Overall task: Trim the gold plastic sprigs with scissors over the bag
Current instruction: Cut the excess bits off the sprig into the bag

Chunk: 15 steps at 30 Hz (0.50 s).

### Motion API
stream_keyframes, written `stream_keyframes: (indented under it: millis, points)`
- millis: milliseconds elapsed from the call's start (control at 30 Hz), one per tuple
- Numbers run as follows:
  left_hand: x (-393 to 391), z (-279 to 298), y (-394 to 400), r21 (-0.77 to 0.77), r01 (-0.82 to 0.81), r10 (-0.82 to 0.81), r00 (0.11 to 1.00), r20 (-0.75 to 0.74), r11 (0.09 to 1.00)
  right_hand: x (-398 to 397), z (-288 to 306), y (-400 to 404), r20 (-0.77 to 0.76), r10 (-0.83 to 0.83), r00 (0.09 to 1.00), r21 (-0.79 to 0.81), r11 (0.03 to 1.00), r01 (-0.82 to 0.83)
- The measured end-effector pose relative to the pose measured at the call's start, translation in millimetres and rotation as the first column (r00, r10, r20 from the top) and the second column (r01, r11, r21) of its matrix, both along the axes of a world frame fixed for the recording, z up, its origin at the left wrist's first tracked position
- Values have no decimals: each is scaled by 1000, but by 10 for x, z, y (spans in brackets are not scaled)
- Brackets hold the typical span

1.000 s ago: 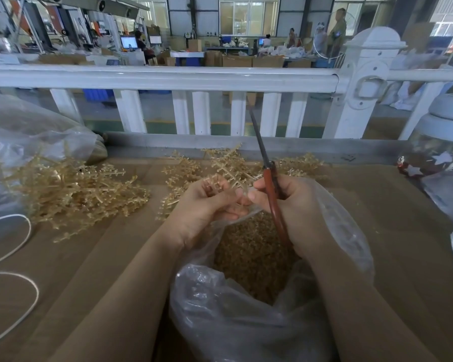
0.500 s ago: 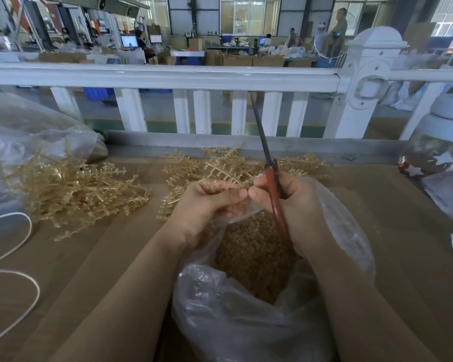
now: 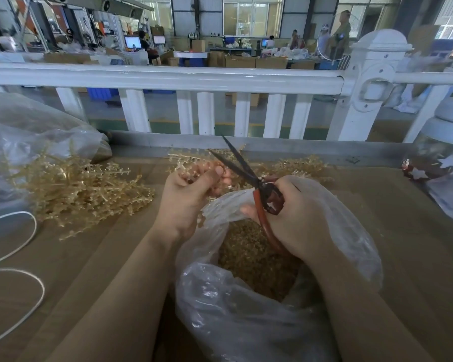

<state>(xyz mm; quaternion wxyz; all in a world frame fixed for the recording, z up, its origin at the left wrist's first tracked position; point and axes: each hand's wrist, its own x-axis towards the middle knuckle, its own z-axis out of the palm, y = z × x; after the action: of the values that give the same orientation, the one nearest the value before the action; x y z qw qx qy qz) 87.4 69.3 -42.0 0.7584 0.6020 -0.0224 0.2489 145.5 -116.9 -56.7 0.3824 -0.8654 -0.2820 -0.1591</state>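
the worktop [image 3: 71,259] carries everything, with a white fence rail [image 3: 168,77] along its far edge. the clear bag [image 3: 246,309] sits open near the person, already holding a bed of gold trimmings. a loose heap of gold sprigs [image 3: 73,189] lies well to the left, outside the bag, and more lie behind the hands. the right hand [image 3: 296,218] is curled round the red handles of the scissors [image 3: 249,173], whose dark blades stand parted and point up and away to the left. the left hand [image 3: 191,194] pinches a single sprig [image 3: 191,165] above the bag's far rim (blurred, so its exact stem line is hard to read). that sprig lies just left of the open blades, its length running roughly across them, so the cut likely needs only a short push of the blades leftward onto the stem before closing.
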Motion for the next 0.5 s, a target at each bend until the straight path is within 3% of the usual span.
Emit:
stream_keyframes:
  millis: [133, 500]
  points:
    - [-3, 0, 18, -5, -7, 7, 1000, 9, 1000, 13, -42, 21, 70, -16, 997, -62, 998, 20]
    - [-15, 14, 20, 47, -34, 35, 999, -16, 998, -11, -55, 15, 196, -10, 980, -48, 999, 20]
